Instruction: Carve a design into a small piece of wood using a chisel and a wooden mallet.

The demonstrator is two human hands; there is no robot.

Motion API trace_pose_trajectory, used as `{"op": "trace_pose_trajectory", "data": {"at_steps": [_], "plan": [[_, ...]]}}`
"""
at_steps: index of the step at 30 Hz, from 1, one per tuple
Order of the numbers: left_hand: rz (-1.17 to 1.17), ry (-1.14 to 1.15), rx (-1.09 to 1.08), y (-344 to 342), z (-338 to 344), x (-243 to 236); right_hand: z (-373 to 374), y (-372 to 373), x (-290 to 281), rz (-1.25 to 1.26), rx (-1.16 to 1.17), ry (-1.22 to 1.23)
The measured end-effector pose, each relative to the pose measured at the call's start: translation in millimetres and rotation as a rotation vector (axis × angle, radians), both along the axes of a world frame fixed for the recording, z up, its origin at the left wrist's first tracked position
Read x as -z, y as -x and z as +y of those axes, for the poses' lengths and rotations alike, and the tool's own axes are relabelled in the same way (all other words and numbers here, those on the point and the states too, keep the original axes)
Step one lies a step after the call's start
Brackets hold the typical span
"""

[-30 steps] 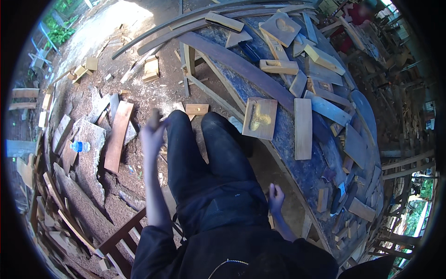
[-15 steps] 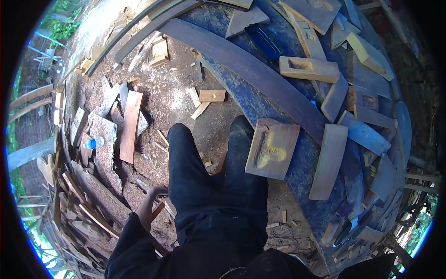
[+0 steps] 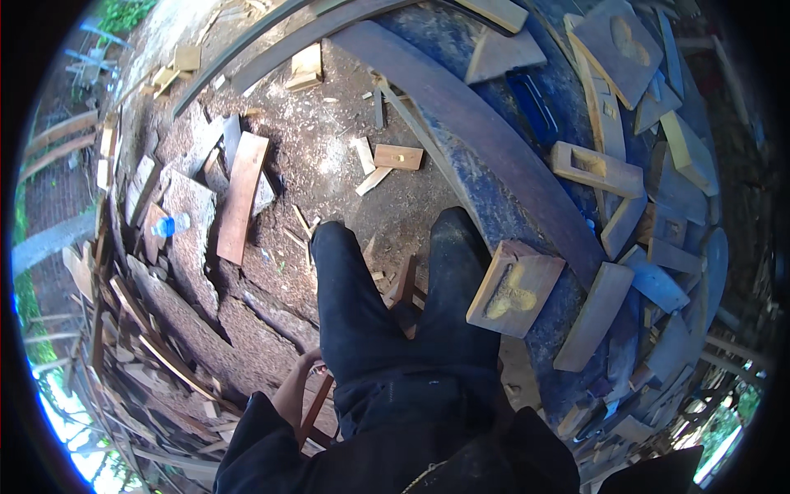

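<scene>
I am sitting on a reddish-brown wooden stool (image 3: 317, 407), its legs showing between and beside my thighs. My left hand (image 3: 306, 368) hangs low at my left side, against the stool by my hip. Its fingers are mostly hidden, so their grip does not show. My right hand is out of sight; only the dark right sleeve (image 3: 535, 449) appears at the lower edge. Beside my right thigh, at the bench's edge, a square wooden block (image 3: 535, 284) carries a rough, pale carved hollow. A plain board (image 3: 594, 317) lies just right of it.
The blue-grey workbench (image 3: 473, 177) on my right bears a long curved plank (image 3: 494, 156), a mortised block (image 3: 592, 169), a dark blue tray (image 3: 533, 107) and several offcuts. Left on the shaving-strewn ground lie a reddish board (image 3: 243, 198), bark slabs (image 3: 189, 239) and a blue-capped bottle (image 3: 171, 224).
The view has shifted, so the bench and my legs sit further right in it. My left hand has come closer to my hip. The carved block stays at the bench's edge.
</scene>
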State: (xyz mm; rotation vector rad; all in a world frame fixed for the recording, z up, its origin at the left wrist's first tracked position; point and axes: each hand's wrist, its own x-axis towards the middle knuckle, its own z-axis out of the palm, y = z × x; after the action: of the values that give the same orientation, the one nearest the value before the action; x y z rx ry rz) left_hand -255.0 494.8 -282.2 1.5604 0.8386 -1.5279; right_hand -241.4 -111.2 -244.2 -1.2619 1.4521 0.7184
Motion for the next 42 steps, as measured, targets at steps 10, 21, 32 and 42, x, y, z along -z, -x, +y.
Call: {"op": "trace_pose_trajectory", "data": {"at_steps": [10, 21, 32, 42], "plan": [[-0.085, 0.081, -0.234, 74.5, -47.3, -1.9, -40.9, -36.6, 110.1, -0.126, -0.132, -0.171], [-0.318, -0.509, -0.374, 2.3, 26.7, -6.3, -21.5, -66.6, 30.5, -0.173, -0.567, -0.194], [-1.39, -0.611, -0.749, -157.6, -44.6, -266.8, 82.2, -159.4, -260.2, -1.067, -1.037, 0.02], [-1.928, 0.277, -1.105, -207.2, -142.0, -365.1, 81.4, -229.0, -229.2, -1.116, -1.096, 1.175]]}}
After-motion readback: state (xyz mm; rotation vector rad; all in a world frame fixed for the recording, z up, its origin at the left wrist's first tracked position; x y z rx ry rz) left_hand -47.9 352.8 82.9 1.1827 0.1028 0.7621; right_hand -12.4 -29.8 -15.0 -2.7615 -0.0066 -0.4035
